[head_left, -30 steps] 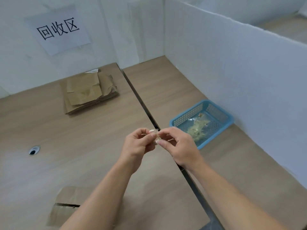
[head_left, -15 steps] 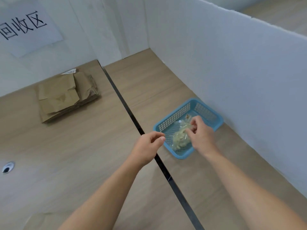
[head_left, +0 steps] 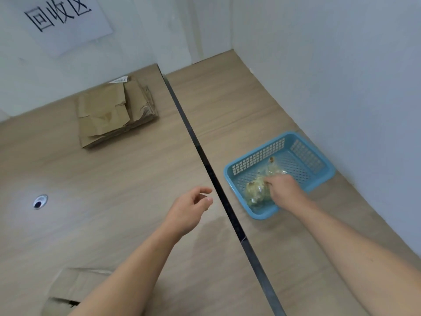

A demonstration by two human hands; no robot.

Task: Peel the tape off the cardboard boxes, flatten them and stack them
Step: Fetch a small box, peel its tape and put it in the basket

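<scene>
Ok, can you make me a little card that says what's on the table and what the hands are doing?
left hand: open, holding nothing, above the table
right hand: inside the blue basket, fingertips on the tape wad; grip unclear
blue basket: right of the dark gap, holds the tape wad
flat cardboard stack: far left, below the paper sign
cardboard box: bottom left, partly behind the left arm

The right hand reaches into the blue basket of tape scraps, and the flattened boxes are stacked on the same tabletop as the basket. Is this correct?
Not quite. The head view shows the flattened boxes stacked on the other tabletop, left of the dark gap. The right hand does reach into the blue basket of tape scraps.
</scene>
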